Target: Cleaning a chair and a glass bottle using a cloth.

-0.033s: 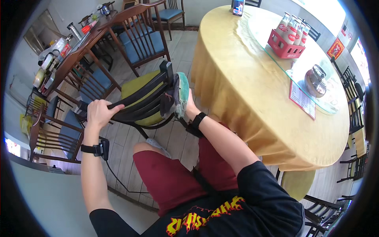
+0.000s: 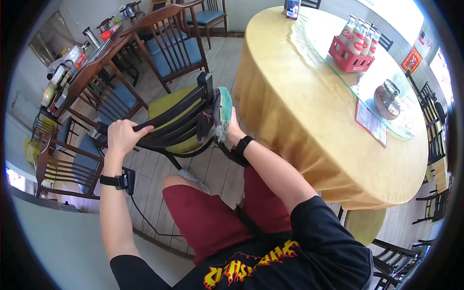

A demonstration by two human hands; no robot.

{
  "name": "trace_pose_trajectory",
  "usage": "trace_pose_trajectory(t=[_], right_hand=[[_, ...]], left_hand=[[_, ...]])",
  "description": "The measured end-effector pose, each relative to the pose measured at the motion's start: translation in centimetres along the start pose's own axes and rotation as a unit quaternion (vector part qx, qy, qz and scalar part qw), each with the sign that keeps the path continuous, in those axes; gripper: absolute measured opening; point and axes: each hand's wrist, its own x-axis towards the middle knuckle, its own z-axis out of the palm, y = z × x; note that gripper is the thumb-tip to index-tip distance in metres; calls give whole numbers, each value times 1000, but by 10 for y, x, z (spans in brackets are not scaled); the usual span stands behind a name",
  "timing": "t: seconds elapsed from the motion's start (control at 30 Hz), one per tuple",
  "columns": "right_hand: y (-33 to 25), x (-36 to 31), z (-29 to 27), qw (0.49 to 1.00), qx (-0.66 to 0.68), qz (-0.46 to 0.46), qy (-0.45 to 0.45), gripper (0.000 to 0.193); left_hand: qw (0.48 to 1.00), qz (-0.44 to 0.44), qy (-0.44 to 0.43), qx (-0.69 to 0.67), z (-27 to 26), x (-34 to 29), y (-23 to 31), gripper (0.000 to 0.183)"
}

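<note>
A dark wooden chair with a yellow-green seat stands in front of me. My left hand is closed round the left end of its slatted backrest, thumb over the top rail. At the other end, my right hand holds a frayed rag, green on the outside with dark grey folds, against the right post of the backrest. The rag covers part of the post and hides most of my right fingers.
A round table with a gold cloth stands close on my right. Its glass turntable carries a red crate of bottles and a round glass jar; a menu sheet lies beside it. Blue-seated chairs and a cluttered table are at left.
</note>
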Motion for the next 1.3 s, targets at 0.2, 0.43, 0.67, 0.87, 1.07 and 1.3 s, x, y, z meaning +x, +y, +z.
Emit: trace_pose_trajectory(t=[0.2,0.43,0.67,0.87,1.07,1.3], right_hand=[[-23,35,2,995,-10,-88,47,34],[-76,16,-7,856,-392,-323,-94,25],[-132,-87,8,963,-245,-46,-106,25],[-118,-200,36,886,-409,14,-217,70],[-102,-221,98,682,-658,118,-295,36],[-100,-174,141,534,-713,-399,-218,38]], left_hand=[[997,-61,53,12,8,13,54,83],[992,-69,90,-55,14,38,158,62],[914,155,239,-289,14,31,236,32],[821,276,98,-490,33,-57,211,73],[799,345,4,-492,67,-99,120,69],[862,-26,93,-498,52,-69,-20,49]])
